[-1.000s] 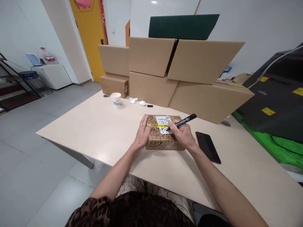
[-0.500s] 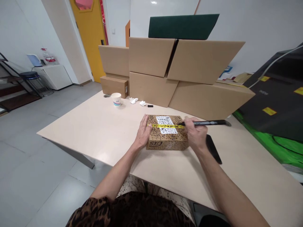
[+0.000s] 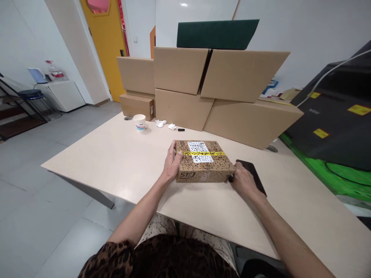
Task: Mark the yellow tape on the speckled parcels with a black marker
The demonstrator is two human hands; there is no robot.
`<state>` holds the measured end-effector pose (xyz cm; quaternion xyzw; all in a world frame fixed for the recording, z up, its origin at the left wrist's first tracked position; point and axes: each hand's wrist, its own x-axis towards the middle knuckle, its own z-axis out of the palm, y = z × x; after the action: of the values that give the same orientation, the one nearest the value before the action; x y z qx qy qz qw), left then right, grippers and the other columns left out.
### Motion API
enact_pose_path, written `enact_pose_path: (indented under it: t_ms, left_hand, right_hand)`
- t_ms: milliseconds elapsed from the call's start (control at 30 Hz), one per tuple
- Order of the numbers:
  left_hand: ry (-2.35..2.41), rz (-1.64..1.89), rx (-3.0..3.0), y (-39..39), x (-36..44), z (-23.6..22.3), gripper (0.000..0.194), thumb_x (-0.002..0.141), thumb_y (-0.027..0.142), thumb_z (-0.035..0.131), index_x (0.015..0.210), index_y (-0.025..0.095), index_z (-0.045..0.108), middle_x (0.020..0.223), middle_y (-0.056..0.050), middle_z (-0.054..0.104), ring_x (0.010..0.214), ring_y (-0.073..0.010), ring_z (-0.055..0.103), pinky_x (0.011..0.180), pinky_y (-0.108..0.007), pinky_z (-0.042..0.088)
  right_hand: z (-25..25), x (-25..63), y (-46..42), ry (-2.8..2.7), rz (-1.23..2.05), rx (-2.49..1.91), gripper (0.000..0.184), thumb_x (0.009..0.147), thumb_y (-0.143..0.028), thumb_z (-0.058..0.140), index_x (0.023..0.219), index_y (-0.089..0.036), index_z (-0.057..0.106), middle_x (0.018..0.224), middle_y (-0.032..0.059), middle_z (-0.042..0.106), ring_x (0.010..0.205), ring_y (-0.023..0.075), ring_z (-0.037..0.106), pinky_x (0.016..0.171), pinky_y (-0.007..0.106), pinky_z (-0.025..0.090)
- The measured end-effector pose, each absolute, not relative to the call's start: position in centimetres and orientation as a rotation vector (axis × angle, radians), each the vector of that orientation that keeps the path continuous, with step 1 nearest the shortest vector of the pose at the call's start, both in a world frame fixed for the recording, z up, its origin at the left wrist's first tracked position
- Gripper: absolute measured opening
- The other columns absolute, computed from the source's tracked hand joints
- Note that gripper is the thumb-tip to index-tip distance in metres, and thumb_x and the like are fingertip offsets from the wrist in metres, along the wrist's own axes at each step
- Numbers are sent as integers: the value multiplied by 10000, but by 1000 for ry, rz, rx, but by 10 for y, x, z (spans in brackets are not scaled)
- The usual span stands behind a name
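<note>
On the beige table [image 3: 121, 154] | speckled parcel [image 3: 203, 166] lies flat, long axis left-right | left hand [image 3: 172, 165] flat against its left end | right hand [image 3: 242, 181] curled at its right end, grip unclear.

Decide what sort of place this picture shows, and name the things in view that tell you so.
Probably a parcel packing or shipping room. Large plain cartons are stacked at the back of a pale table, and both hands, left hand and right hand, flank a small taped parcel bearing a printed label.
</note>
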<state>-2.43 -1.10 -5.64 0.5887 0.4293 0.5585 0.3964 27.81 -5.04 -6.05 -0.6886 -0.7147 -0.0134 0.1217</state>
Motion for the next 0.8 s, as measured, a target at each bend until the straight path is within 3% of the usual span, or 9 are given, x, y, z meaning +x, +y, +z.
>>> enact_pose_path:
  t_ms: [100, 200, 300, 400, 467, 567, 667, 800]
  left_hand:
    - [1038, 1447, 1415, -11, -24, -56, 727, 998, 584, 434, 1589, 181, 302, 1673, -142, 324, 1540, -287, 329, 1266, -465, 288]
    - [1032, 1496, 1374, -9, -25, -54, 730, 995, 640, 389, 1565, 185, 349, 1661, -145, 347, 1543, -277, 324, 1272, -447, 262]
    - [1072, 1539, 1322, -8, -27, -53, 734, 977, 669, 406, 1528, 185, 407, 1632, -163, 393, 1533, -278, 341, 1268, -449, 249]
    - [1123, 1612, 1263, -6, -29, -52, 709, 964, 664, 440, 1470, 169, 473, 1548, -186, 492, 1453, -285, 447, 1224, -459, 306]
    - [1147, 1685, 1209, -4, -31, -52, 659, 959, 637, 464, 1409, 160, 527, 1401, -181, 604, 1298, -268, 572, 1120, -436, 416]
    - [1145, 1788, 1119, -1, -34, -51, 522, 938, 543, 539, 1284, 157, 601, 995, -80, 695, 854, -172, 639, 799, -311, 509]
    - [1092, 1822, 1042, 2, -36, -50, 392, 896, 419, 609, 1192, 162, 620, 648, 57, 533, 539, -98, 444, 551, -222, 380]
    - [1012, 1850, 985, 2, -37, -47, 337, 878, 384, 635, 1123, 151, 627, 518, 112, 396, 435, -75, 309, 446, -200, 247]
  right_hand:
    - [-56, 268, -51, -2158, 14, -2074, 285, 844, -14, 493, 946, -158, 716, 994, 136, 631, 861, 220, 624, 682, 297, 399]
    - [-54, 271, -48, -2132, 59, -2150, 364, 892, -72, 482, 1182, -164, 682, 1076, 142, 641, 963, 238, 639, 725, 290, 427]
    - [-52, 285, -47, -2006, -21, -2286, 498, 971, -232, 440, 1460, -172, 505, 1247, 187, 613, 1140, 310, 611, 852, 359, 466]
    - [-50, 299, -50, -1771, -57, -2540, 620, 993, -497, 396, 1510, -158, 433, 1345, 240, 573, 1239, 409, 558, 949, 495, 458]
    - [-48, 307, -52, -1597, 27, -2678, 777, 943, -677, 376, 1511, -150, 418, 1365, 259, 565, 1271, 445, 538, 981, 543, 446]
    - [-49, 314, -51, -1451, 160, -2745, 922, 867, -804, 368, 1515, -149, 395, 1370, 269, 565, 1305, 450, 529, 1008, 548, 443]
    - [-51, 318, -48, -1377, 195, -2731, 976, 812, -828, 437, 1509, -146, 390, 1364, 282, 569, 1295, 459, 548, 1001, 562, 455]
    - [-53, 322, -44, -1225, 257, -2669, 1124, 701, -828, 608, 1516, -93, 367, 1370, 328, 562, 1296, 487, 551, 1004, 572, 470]
